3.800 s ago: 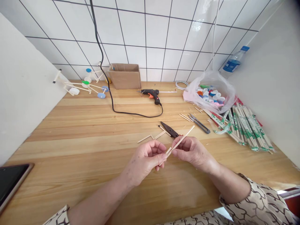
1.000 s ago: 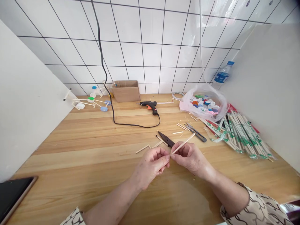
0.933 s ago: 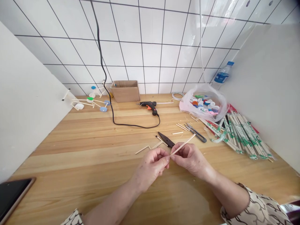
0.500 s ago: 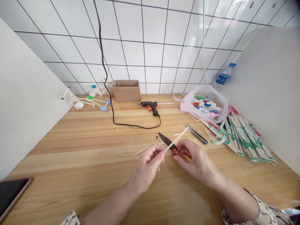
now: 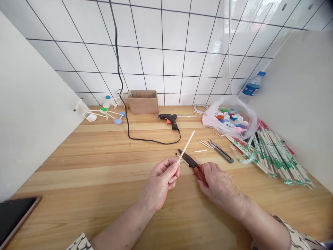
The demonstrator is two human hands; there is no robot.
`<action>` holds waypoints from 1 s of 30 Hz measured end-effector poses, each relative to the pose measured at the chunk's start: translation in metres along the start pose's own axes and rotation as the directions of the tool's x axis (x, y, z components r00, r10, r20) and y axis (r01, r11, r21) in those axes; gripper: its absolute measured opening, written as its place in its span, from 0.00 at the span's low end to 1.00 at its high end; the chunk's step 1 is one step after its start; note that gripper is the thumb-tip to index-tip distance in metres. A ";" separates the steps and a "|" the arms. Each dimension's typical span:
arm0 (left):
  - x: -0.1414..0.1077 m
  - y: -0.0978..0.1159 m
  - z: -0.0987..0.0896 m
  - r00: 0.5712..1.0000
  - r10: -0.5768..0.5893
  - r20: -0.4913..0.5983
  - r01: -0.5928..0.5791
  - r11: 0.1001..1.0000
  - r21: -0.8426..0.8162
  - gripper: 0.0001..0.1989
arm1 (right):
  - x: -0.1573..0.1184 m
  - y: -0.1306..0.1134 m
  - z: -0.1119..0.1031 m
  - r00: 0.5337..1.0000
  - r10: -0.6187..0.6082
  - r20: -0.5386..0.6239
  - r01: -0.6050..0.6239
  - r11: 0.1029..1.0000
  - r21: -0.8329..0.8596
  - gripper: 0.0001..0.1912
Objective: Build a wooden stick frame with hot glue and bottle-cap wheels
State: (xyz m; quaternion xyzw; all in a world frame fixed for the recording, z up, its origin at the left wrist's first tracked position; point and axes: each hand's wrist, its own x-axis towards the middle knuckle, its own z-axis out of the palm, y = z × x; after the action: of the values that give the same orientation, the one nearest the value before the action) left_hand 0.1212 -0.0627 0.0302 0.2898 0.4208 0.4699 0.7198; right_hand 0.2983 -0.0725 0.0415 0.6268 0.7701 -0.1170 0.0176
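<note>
My left hand (image 5: 162, 180) pinches a thin wooden chopstick (image 5: 186, 146) near its lower end, tilted up and to the right. To its right, my right hand (image 5: 221, 185) is wrapped round the red handles of a pair of pliers (image 5: 191, 160), whose dark jaws point up and left, close to the tabletop. A short stick with a dark end lies beside the jaws. Behind the pliers are a few cut stick pieces (image 5: 200, 151) and small grey thread snips (image 5: 221, 151).
A black glue gun (image 5: 168, 119) with its cord lies by a cardboard box (image 5: 143, 102). On the right are a plastic bag of bottle caps (image 5: 208, 119), wrapped chopsticks (image 5: 282, 156) and a water bottle (image 5: 252, 86). Stick-and-cap models (image 5: 104, 110) stand at left; a tablet-like device (image 5: 18, 215) lies front left.
My right hand has closed round the pliers' handles, where its fingers were looser before. The chopstick in my left hand has swung more upright, away from above the pliers.
</note>
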 end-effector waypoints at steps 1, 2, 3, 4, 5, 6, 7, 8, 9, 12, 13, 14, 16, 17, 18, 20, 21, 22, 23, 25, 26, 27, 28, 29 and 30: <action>0.000 0.000 0.000 1.000 0.000 -0.002 0.000 1.000 -0.002 0.15 | 0.000 0.000 0.001 1.000 0.000 -0.010 0.000 1.000 -0.006 0.04; 0.000 0.000 -0.001 1.000 0.001 -0.004 -0.001 1.000 -0.005 0.15 | 0.000 0.001 0.002 1.000 -0.006 -0.029 0.006 1.000 -0.006 0.03; 0.001 0.000 -0.001 1.000 0.004 -0.007 -0.004 1.000 -0.007 0.14 | 0.001 0.003 0.002 0.998 -0.020 -0.057 0.021 1.000 0.003 0.03; 0.001 0.001 -0.001 1.000 0.007 -0.010 -0.007 1.000 -0.009 0.14 | 0.001 0.006 0.003 0.995 -0.039 -0.088 0.041 0.999 0.026 0.03; 0.001 0.001 -0.002 1.000 0.010 -0.015 -0.010 1.000 -0.011 0.14 | 0.002 0.009 0.003 0.992 -0.055 -0.116 0.063 0.996 0.063 0.05; 0.001 0.002 -0.002 1.000 0.013 -0.020 -0.013 1.000 -0.013 0.14 | 0.003 0.012 0.002 0.988 -0.059 -0.140 0.077 0.990 0.121 0.06; 0.001 0.002 -0.003 1.000 0.016 -0.026 -0.017 1.000 -0.015 0.14 | 0.004 0.015 0.001 0.987 -0.048 -0.150 0.078 0.976 0.205 0.08; 0.002 0.003 -0.003 0.999 0.020 -0.033 -0.021 1.000 -0.018 0.13 | 0.005 0.019 -0.001 0.989 -0.024 -0.148 0.068 0.951 0.301 0.09; 0.002 0.004 -0.004 0.999 0.025 -0.040 -0.025 0.999 -0.022 0.13 | 0.007 0.022 -0.004 0.991 0.002 -0.137 0.052 0.922 0.383 0.10; 0.002 0.008 -0.005 0.997 0.043 -0.062 -0.045 0.998 -0.034 0.12 | 0.009 0.030 -0.013 0.998 0.044 -0.052 -0.003 0.788 0.616 0.13; 0.002 0.010 -0.006 0.996 0.051 -0.069 -0.053 0.998 -0.039 0.12 | 0.010 0.032 -0.015 0.999 0.035 -0.001 -0.024 0.708 0.706 0.14; 0.002 0.012 -0.006 0.995 0.060 -0.078 -0.063 0.997 -0.045 0.12 | 0.010 0.033 -0.017 0.998 0.014 0.057 -0.054 0.601 0.798 0.15; 0.003 0.016 -0.007 0.992 0.079 -0.095 -0.084 0.995 -0.058 0.13 | 0.010 0.034 -0.020 0.985 -0.052 0.167 -0.142 0.320 0.937 0.16; 0.003 0.018 -0.007 0.991 0.088 -0.103 -0.094 0.993 -0.064 0.13 | 0.010 0.034 -0.020 0.974 -0.096 0.206 -0.184 0.198 0.963 0.18; 0.003 0.020 -0.008 0.989 0.096 -0.111 -0.104 0.992 -0.070 0.14 | 0.010 0.034 -0.019 0.962 -0.143 0.235 -0.222 0.098 0.970 0.19; 0.004 0.022 -0.008 0.986 0.110 -0.125 -0.120 0.990 -0.080 0.15 | 0.010 0.032 -0.017 0.933 -0.238 0.270 -0.290 -0.050 0.956 0.19; 0.005 0.022 -0.008 0.985 0.114 -0.130 -0.126 0.989 -0.082 0.15 | 0.009 0.030 -0.016 0.915 -0.287 0.284 -0.323 -0.099 0.941 0.19; 0.005 0.022 -0.008 0.984 0.118 -0.135 -0.130 0.988 -0.085 0.15 | 0.009 0.029 -0.014 0.897 -0.332 0.294 -0.353 -0.134 0.926 0.18; 0.005 0.022 -0.008 0.983 0.121 -0.139 -0.134 0.987 -0.086 0.16 | 0.008 0.028 -0.013 0.879 -0.369 0.301 -0.379 -0.157 0.912 0.19; 0.006 0.022 -0.008 0.981 0.127 -0.149 -0.141 0.986 -0.087 0.15 | 0.006 0.025 -0.011 0.848 -0.431 0.309 -0.414 -0.174 0.894 0.20; 0.006 0.022 -0.008 0.979 0.130 -0.154 -0.145 0.985 -0.088 0.15 | 0.005 0.024 -0.010 0.835 -0.458 0.305 -0.420 -0.173 0.891 0.21; 0.005 0.023 -0.008 0.978 0.133 -0.160 -0.148 0.985 -0.089 0.15 | 0.005 0.022 -0.010 0.826 -0.481 0.296 -0.418 -0.170 0.892 0.22; 0.005 0.023 -0.008 0.977 0.134 -0.165 -0.150 0.985 -0.090 0.15 | 0.004 0.021 -0.011 0.819 -0.498 0.285 -0.411 -0.161 0.897 0.23; 0.005 0.023 -0.008 0.977 0.134 -0.168 -0.150 0.985 -0.090 0.15 | 0.003 0.020 -0.011 0.817 -0.505 0.278 -0.399 -0.149 0.905 0.24; 0.005 0.023 -0.007 0.976 0.132 -0.170 -0.149 0.985 -0.090 0.15 | 0.002 0.019 -0.012 0.819 -0.504 0.272 -0.385 -0.133 0.913 0.24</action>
State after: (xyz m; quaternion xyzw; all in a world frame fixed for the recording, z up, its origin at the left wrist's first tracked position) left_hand 0.1057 -0.0488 0.0437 0.2421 0.4322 0.5629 0.6616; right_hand 0.3177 -0.0646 0.0500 0.3082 0.3915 -0.8337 -0.2381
